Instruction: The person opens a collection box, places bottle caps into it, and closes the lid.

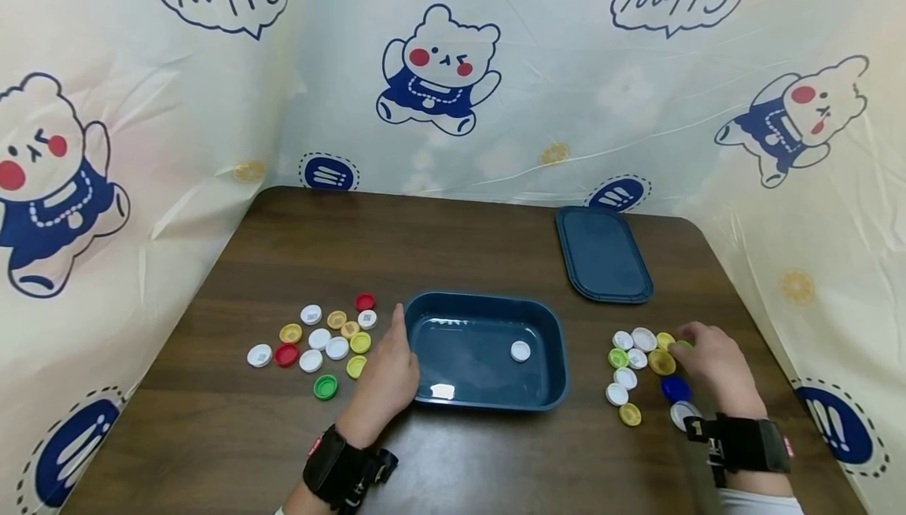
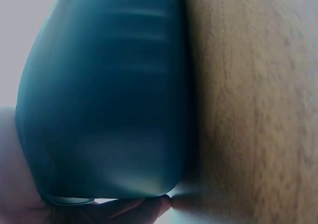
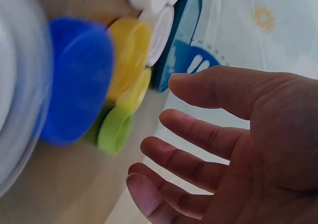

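The left hand (image 1: 389, 366) lay against the left end of the blue tray (image 1: 467, 401) in the head view, its index finger straight along the wall. The right hand (image 1: 718, 358) hung over the right group of caps, fingertips at a green cap (image 1: 685, 344); whether they touched it could not be told there. "happy" could be read in two speech bubbles on the printed cloth (image 1: 552, 98), beside cartoon bears; the marks in its blue ovals were unclear. Some caps bore small marks too fine to read. The caps were round and shallow: white, yellow, red and green to the left of the tray, and white, yellow, green and blue to its right. Inside the tray sat one white cap (image 1: 520, 351), near the right end. A flat blue lid (image 1: 605, 254) lay at the back right of the worktop (image 1: 453, 244).

In the left wrist view, the tray's smooth, ribbed outer wall filled the middle, the hand close against it and the fingers dim at its lower end.

In the right wrist view, the right hand was spread, thumb and fingers apart and lightly bent, beside the blue cap (image 3: 77, 80), yellow caps and green cap; the nearest, a pale cap with a clear rim (image 3: 37, 129), was blurred.
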{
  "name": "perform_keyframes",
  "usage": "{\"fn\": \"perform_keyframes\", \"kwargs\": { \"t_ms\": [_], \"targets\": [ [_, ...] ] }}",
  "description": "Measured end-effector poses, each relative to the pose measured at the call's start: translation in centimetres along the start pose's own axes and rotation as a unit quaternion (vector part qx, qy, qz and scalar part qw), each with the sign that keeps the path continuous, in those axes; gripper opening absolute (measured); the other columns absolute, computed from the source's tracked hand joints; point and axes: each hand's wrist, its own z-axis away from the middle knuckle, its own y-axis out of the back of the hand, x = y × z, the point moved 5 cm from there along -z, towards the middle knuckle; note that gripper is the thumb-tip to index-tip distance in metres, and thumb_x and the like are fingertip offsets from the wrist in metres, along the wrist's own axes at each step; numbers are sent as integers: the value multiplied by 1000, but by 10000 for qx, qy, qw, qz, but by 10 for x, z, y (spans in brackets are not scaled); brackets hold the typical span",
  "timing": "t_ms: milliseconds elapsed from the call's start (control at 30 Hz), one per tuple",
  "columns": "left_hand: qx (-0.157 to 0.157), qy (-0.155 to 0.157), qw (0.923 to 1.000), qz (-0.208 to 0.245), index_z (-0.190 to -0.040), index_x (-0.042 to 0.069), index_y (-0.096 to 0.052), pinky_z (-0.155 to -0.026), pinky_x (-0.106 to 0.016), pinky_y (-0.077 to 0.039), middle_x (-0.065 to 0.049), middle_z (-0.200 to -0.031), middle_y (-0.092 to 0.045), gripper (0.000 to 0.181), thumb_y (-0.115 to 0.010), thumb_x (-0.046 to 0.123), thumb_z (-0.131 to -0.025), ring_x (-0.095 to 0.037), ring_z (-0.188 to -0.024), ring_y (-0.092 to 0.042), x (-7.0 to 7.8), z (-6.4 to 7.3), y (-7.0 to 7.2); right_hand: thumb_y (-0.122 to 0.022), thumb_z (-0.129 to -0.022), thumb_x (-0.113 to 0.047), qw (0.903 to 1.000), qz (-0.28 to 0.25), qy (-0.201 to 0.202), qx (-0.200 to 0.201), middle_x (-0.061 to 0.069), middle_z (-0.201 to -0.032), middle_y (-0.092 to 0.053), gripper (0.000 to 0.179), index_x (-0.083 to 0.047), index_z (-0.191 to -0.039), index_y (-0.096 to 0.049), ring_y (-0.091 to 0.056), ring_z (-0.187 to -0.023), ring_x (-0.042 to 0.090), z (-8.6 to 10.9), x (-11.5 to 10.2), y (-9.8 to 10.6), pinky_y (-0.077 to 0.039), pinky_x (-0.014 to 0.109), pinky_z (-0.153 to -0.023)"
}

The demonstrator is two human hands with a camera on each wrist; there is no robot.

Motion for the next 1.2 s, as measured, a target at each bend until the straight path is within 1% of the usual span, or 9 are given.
{"fn": "perform_keyframes", "kwargs": {
  "t_ms": [67,167,267,300,467,533,767,1033,1200],
  "targets": [
    [3,9,10000,-4,-158,-7,-13,-61,-36,-47,-29,-146,-49,70,-50,2,-99,-27,-84,-61,0,0,0,-60,-96,-24,10000,5,-78,-13,41,-126,-50,52,16,-129,-52,-52,-109,52,-1,6,-1,-47,62,-86],
    [6,28,10000,22,-158,-7,-13,-79,-45,-56,-29,-150,-45,70,-49,2,-99,-35,-107,-63,0,0,0,-60,-97,-26,9998,-40,-194,-95,42,-129,-48,55,16,-132,-49,-49,-110,54,-3,13,-3,-46,64,-88],
    [4,36,10000,42,-158,-7,-12,-92,-52,-54,-29,-152,-43,69,-48,2,-99,-38,-120,-60,0,1,1,-59,-98,-26,9996,-65,-218,-145,43,-131,-46,56,16,-133,-48,-48,-112,55,-6,17,-4,-46,65,-89],
    [15,33,10000,40,-158,-7,-13,-93,-53,-54,-29,-152,-43,69,-48,2,-99,-38,-121,-59,0,1,1,-59,-98,-26,9997,-63,-219,-133,43,-131,-46,56,16,-133,-48,-48,-113,56,-7,17,-4,-46,65,-89],
    [27,34,10000,24,-158,-7,-13,-77,-45,-55,-29,-149,-47,69,-49,2,-99,-34,-104,-63,0,1,1,-58,-97,-22,9997,-55,-190,-109,43,-130,-47,52,15,-133,-49,-49,-113,57,-12,23,-5,-46,65,-88],
    [24,42,10000,33,-158,-7,-13,-75,-45,-54,-29,-149,-47,69,-49,2,-99,-33,-103,-63,0,1,1,-57,-97,-20,9998,-31,-151,-87,42,-130,-47,50,15,-132,-49,-49,-112,57,-14,25,-4,-45,66,-88],
    [-12,90,10000,34,-158,-7,-13,-92,-53,-54,-29,-149,-47,69,-48,3,-100,-36,-114,-62,1,1,2,-56,-94,-13,9998,145,164,-29,42,-123,-49,45,14,-129,-50,-48,-109,57,-20,30,-5,-45,65,-87],
    [21,-15,10000,73,-158,-8,-13,-90,-52,-54,-30,-147,-48,69,-48,3,-100,-36,-112,-62,0,2,3,-59,-87,-2,9989,333,199,-249,42,-122,-46,48,11,-132,-51,-49,-107,54,-25,30,-10,-44,67,-90],
    [-5,0,10000,98,-158,-8,-13,-92,-52,-53,-29,-149,-47,68,-48,4,-100,-38,-119,-60,-2,3,2,-61,-82,-1,9982,408,306,-306,43,-124,-44,52,10,-132,-52,-50,-105,53,-26,29,-13,-44,67,-90]
  ]
}}
